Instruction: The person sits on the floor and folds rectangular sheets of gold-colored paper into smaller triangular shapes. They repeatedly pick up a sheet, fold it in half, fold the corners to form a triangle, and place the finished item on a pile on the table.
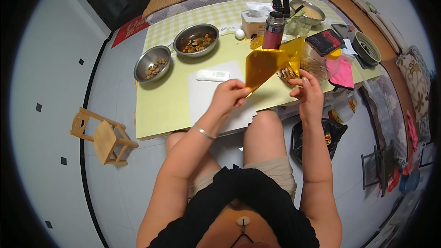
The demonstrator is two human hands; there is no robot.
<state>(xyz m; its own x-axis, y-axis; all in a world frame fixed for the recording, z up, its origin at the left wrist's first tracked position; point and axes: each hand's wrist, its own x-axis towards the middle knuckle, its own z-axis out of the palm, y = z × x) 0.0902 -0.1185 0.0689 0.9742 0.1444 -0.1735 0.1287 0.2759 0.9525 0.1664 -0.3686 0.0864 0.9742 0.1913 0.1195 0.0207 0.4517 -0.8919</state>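
Mid-fold, the left hand (pixel 229 94) and right hand (pixel 307 89) both pinched the gold foil sheet (pixel 268 64) between them, likely needing creasing next.

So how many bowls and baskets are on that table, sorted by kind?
Shiny metal bowls: 3, one with nuts, one with cooked vegetables, one with a pale mix.
Round dark basket: 1, at the table's right end.
Total: 4.

bare tabletop (pixel 163 105) left, flask (pixel 274 30) ahead
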